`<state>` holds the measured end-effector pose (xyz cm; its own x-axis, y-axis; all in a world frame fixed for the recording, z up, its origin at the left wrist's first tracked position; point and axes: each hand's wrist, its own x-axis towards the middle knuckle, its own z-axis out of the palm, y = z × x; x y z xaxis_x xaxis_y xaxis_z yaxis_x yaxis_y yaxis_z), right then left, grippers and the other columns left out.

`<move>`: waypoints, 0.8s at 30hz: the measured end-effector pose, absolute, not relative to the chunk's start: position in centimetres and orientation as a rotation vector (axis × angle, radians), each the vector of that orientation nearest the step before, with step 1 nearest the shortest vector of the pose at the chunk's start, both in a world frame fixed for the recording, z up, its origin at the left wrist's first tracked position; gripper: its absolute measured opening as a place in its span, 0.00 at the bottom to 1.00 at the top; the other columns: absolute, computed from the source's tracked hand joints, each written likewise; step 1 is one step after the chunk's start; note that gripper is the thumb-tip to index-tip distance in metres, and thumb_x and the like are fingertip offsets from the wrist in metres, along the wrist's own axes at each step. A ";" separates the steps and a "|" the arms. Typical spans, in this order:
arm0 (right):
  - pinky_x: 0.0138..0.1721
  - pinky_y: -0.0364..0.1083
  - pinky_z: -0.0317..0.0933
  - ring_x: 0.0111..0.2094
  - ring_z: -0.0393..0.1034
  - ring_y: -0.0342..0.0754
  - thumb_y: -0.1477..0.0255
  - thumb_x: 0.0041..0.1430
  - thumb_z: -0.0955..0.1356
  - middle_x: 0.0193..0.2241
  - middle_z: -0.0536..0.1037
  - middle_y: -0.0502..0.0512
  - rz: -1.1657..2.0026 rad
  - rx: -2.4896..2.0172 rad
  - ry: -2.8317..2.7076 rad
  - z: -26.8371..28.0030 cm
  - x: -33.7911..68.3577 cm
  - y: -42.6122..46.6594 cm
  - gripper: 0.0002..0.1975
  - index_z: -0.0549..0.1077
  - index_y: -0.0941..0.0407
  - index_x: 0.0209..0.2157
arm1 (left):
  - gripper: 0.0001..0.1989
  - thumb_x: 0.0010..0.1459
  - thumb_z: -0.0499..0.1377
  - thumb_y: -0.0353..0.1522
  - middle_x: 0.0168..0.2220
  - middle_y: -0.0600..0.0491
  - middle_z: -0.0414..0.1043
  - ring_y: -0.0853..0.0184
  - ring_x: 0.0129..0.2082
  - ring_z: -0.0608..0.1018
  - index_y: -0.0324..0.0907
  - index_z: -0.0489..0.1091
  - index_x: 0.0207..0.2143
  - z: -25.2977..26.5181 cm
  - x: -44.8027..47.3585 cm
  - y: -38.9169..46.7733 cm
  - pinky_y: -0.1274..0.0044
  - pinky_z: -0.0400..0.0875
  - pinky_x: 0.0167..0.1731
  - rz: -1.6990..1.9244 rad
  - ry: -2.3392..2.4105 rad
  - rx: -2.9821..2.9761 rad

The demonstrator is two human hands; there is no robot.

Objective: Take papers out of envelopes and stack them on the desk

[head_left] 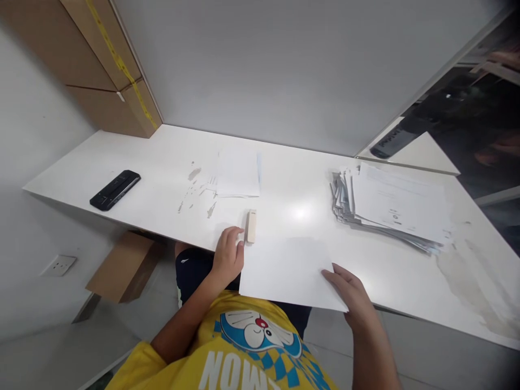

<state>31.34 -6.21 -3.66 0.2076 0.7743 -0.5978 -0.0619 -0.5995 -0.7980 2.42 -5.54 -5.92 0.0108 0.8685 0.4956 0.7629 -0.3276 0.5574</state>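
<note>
A blank white sheet of paper [288,271] lies at the front edge of the white desk, its near side reaching over the edge. My right hand [351,290] pinches its right corner, thumb on top and fingers underneath. Just beyond the sheet's far left corner is a small cream-coloured block, perhaps a stapler [251,226]. Beside it, on the left, my left hand [228,254] has loosely curved fingers with the thumb apart, and nothing shows in them. Whether the fingertips touch the block, I cannot tell.
Folded white papers [238,174] lie further back. To the right is a thick, uneven pile of papers [394,206]. A black phone [115,190] rests at the left. Cardboard boxes [117,103] stand in the back left corner, and another box [124,266] is below the desk.
</note>
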 end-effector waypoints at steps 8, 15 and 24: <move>0.26 0.47 0.66 0.25 0.74 0.54 0.62 0.38 0.75 0.24 0.80 0.53 1.451 -1.768 -0.729 -4.0 31.2 -5.9 0.16 0.78 0.55 0.31 | 0.23 0.61 0.49 0.23 0.52 0.46 0.74 0.60 0.54 0.76 0.45 0.67 0.56 -7.7 2.1 -5.2 0.65 0.73 0.51 1.215 1.486 2.416; 0.24 0.45 0.63 0.25 0.74 0.52 0.61 0.41 0.75 0.25 0.80 0.53 1.462 -1.768 -0.706 -4.4 31.5 -6.0 0.18 0.80 0.55 0.36 | 0.18 0.60 0.51 0.23 0.45 0.47 0.78 0.61 0.47 0.79 0.44 0.72 0.49 -8.0 2.8 -4.9 0.68 0.77 0.44 1.317 1.531 2.441; 0.24 0.45 0.64 0.24 0.73 0.52 0.61 0.42 0.75 0.25 0.80 0.53 1.454 -1.767 -0.696 -4.3 31.3 -6.2 0.19 0.80 0.55 0.37 | 0.20 0.60 0.50 0.23 0.45 0.47 0.79 0.61 0.47 0.80 0.45 0.73 0.49 -8.4 2.8 -4.8 0.68 0.78 0.44 1.297 1.554 2.424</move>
